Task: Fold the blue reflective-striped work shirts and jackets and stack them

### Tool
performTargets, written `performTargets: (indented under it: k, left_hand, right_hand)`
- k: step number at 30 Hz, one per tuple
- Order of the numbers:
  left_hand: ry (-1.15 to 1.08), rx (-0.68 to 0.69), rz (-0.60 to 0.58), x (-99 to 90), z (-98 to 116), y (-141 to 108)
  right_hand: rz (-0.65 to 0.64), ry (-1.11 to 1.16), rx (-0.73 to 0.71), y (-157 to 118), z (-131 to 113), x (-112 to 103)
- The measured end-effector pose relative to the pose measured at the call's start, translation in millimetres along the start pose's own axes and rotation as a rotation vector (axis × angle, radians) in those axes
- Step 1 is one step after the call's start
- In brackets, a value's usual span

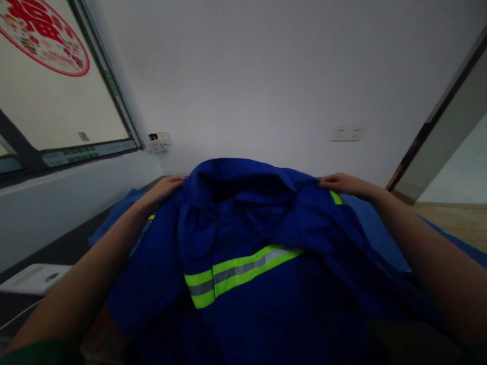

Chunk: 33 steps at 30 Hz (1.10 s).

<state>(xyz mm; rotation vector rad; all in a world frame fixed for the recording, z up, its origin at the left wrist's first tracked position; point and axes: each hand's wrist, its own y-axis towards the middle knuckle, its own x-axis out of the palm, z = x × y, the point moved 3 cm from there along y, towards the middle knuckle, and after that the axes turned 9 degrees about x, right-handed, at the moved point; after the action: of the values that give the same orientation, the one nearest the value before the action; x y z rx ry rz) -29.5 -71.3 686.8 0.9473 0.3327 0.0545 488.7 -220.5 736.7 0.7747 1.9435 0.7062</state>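
Observation:
A dark blue work jacket [251, 289] with yellow-green and grey reflective bands spreads across the middle of the head view. My left hand [169, 186] grips its upper left edge, the fingertips partly hidden by the cloth. On the opposite side, my right hand [340, 183] pinches the upper right edge, close to a short yellow-green strip. Between the two hands the collar area bulges upward, with a dark fold beneath it. The lower part of the jacket falls into shadow toward me.
Lighter blue cloth [375, 228] lies behind the jacket. A white box [36, 279] rests on the dark tabletop [72, 248] at left. The wall behind carries sockets [347, 134]. A window with a red round sticker [45, 38] stands at upper left.

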Motion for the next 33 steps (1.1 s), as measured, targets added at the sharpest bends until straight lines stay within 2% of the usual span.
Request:
performTargets:
  k: [1, 3, 6, 9, 14, 18, 22, 26, 30, 33]
  left_hand:
    - [0.126, -0.044, -0.109, 15.7, -19.6, 5.9]
    - [0.285, -0.053, -0.208, 41.7, -54.8, 11.1]
    - [0.432, 0.07, -0.318, 74.1, -88.7, 10.1]
    - [0.455, 0.155, -0.392, 104.6, -102.0, 9.5]
    - [0.389, 0.197, -0.517, 161.3, -108.4, 10.4]
    - [0.267, 0.329, -0.607, 194.0, -119.6, 7.5]
    - [0.26, 0.448, -0.561, 202.2, -138.2, 9.1]
    - [0.239, 0.499, -0.443, 202.0, -144.9, 7.5]
    - [0.114, 0.397, -0.264, 195.0, -131.5, 7.0]
    - [-0.005, 0.275, -0.117, 178.0, -117.7, 12.5]
  right_hand:
    - [-0.13, -0.187, 0.044, 5.0, 3.9, 18.0]
    - [-0.261, -0.472, 0.105, 7.7, 14.4, 48.3]
    - [-0.267, -0.537, 0.021, 1.5, 18.0, 81.8]
    - [-0.294, -0.524, -0.011, -7.2, 7.5, 111.2]
    - [-0.345, -0.56, 0.037, -16.4, -14.7, 164.7]
    - [-0.392, -0.589, 0.038, -29.0, -14.5, 204.0]
    - [-0.356, -0.583, -0.007, -41.1, -7.1, 225.1]
    - [-0.311, -0.502, -0.046, -42.9, -1.4, 230.2]
    - [-0.317, -0.378, -0.078, -37.7, 4.1, 222.0]
    - [-0.322, -0.115, -0.135, -37.9, 7.6, 198.5]
